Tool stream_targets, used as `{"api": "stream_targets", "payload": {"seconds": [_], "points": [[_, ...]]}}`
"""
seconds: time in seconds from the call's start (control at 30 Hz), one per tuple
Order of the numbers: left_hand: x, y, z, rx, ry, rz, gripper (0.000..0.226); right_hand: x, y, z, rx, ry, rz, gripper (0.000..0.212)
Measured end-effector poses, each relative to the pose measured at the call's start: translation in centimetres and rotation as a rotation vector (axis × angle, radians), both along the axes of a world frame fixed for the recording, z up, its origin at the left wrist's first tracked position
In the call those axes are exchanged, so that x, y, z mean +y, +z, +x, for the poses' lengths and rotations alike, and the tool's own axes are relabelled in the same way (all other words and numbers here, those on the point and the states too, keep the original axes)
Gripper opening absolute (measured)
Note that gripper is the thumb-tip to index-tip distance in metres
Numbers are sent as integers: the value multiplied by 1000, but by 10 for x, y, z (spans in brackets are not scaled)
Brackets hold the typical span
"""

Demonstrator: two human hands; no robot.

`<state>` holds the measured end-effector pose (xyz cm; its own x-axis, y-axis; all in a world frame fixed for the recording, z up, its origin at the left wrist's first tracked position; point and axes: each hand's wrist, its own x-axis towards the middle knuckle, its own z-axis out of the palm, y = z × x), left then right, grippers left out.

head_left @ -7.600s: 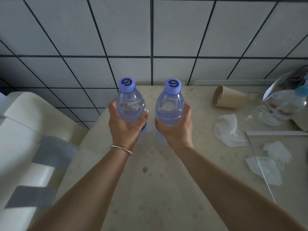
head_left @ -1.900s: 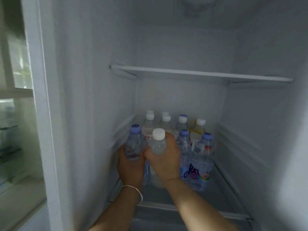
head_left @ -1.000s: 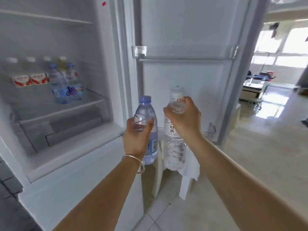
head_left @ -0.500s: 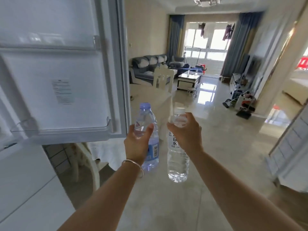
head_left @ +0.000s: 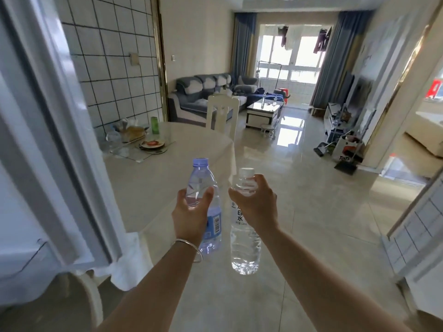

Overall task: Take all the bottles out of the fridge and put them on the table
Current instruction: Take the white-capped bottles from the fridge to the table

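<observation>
While the table (head_left: 153, 188) edge lay just beyond, left hand (head_left: 190, 215) fingers curled round a blue-capped bottle (head_left: 206, 202), right hand (head_left: 255, 204) round a clear white-capped bottle (head_left: 244, 245).

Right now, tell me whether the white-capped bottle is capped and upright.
Capped and roughly upright. The white-capped bottle hangs cap-up from the right hand, which grips its neck; its white cap sits on top.

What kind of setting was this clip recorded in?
Most likely a home, an open dining and living area. A cloth-covered dining table with a white chair stands in front, and a grey sofa and coffee table sit by curtained windows beyond.
</observation>
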<state>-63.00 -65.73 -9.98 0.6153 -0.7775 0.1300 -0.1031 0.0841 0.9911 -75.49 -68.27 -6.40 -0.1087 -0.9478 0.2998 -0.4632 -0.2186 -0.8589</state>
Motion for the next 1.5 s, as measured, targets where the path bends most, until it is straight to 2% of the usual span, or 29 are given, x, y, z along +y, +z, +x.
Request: {"api": "stream_targets", "payload": {"seconds": [0.17, 0.37, 0.47, 0.57, 0.77, 0.93, 1.1, 1.5], "points": [[-102, 8, 25, 19, 50, -17, 25, -104, 7, 27, -22, 50, 26, 38], [-205, -12, 75, 67, 231, 8, 28, -220, -3, 68, -9, 170, 22, 36], [-256, -26, 104, 78, 294, 41, 33, -285, -11, 97, -32, 263, 31, 30], [-303, -34, 130, 66, 419, 43, 27, -348, -16, 133, -35, 396, 72, 29], [-371, -32, 184, 146, 658, 92, 30, -446, -27, 210, 83, 659, 113, 30], [-393, -46, 241, 131, 749, 142, 35, -490, -47, 288, 125, 814, 159, 29], [-417, -72, 321, 141, 834, 192, 37, -520, -62, 382, 81, 949, 217, 31], [-490, -114, 576, 65, 962, 339, 48, -597, -99, 646, -61, 990, 257, 29]]}}
